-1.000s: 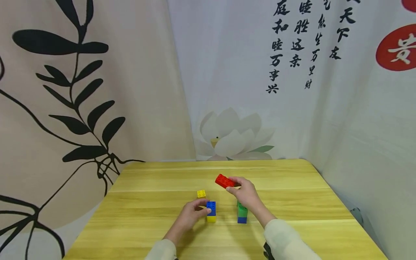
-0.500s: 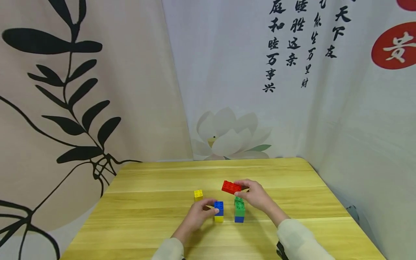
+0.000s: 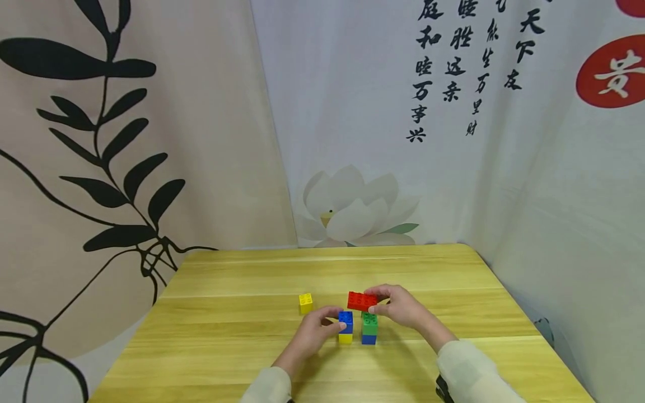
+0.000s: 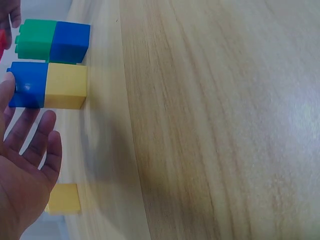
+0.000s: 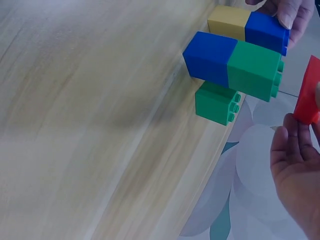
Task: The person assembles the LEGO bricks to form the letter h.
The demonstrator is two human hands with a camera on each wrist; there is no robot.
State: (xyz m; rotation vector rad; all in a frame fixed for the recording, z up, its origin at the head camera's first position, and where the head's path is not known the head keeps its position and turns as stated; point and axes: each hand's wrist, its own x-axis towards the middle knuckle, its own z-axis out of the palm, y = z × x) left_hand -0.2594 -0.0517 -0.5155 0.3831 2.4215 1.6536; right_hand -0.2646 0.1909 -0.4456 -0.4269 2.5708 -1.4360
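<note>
My left hand [image 3: 314, 334] pinches the blue brick [image 3: 345, 318] that sits on a yellow brick [image 3: 345, 338], a two-high stack on the table. Beside it on the right, a small gap away, a green brick [image 3: 370, 326] tops another blue brick [image 3: 369, 340]. Held at its right end by my right hand [image 3: 400, 307], a longer red brick [image 3: 360, 301] hovers level over the two stacks. The right wrist view shows the red brick [image 5: 306, 95] apart from the green top's studs.
A lone yellow brick [image 3: 305, 304] stands behind and left of the stacks. Another green brick [image 5: 215, 103] lies on the table behind the green-topped stack, mostly hidden in the head view. Beyond the wooden table [image 3: 227, 274] hangs a printed curtain [image 3: 353, 112].
The red brick has come down and right, turning from tilted to level above the stacks. My left hand has brought the blue-and-yellow stack right, closer to the green-topped one.
</note>
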